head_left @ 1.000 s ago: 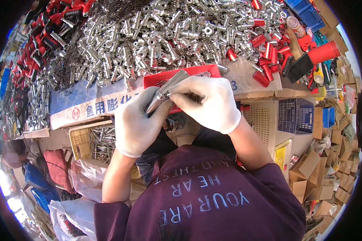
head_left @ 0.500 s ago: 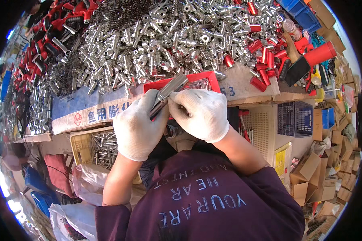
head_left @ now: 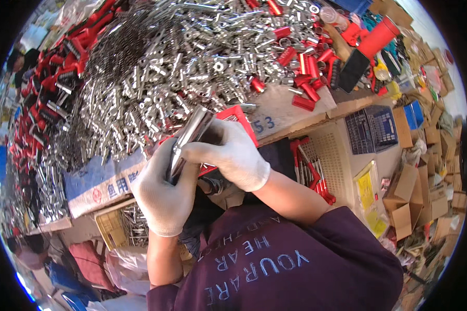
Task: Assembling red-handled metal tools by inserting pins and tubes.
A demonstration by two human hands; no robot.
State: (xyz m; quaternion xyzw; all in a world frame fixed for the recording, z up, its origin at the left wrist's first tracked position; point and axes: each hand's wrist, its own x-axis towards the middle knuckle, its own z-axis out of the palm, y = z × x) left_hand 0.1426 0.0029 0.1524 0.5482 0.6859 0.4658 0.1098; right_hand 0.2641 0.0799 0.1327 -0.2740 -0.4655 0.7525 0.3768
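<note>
A shiny silver metal tube (head_left: 193, 133) slants up and to the right between my gloved hands, above the bench's front edge. My left hand (head_left: 163, 199), in a white knit glove, is closed round its lower end. Against the tube's right side presses the thumb of my right hand (head_left: 236, 155), also gloved, with the other fingers curled behind it and partly hidden. Under and behind my hands is a red tray (head_left: 248, 128), mostly covered by them. Beyond it spreads a large heap of silver metal fittings (head_left: 192, 72).
Red sleeves (head_left: 308, 67) and a dark phone (head_left: 354, 70) lie at the bench's right. Red-handled parts (head_left: 62, 65) pile up at far left. Below the bench stand a yellow crate (head_left: 110, 230), a beige basket (head_left: 329, 147) with red-handled rods and a dark crate (head_left: 371, 129). Cardboard boxes (head_left: 407, 202) stand at right.
The view has turned and shifted. My right hand has opened from a tight pinch near the tube to a thumb-and-finger hold along it. My left hand keeps its grip.
</note>
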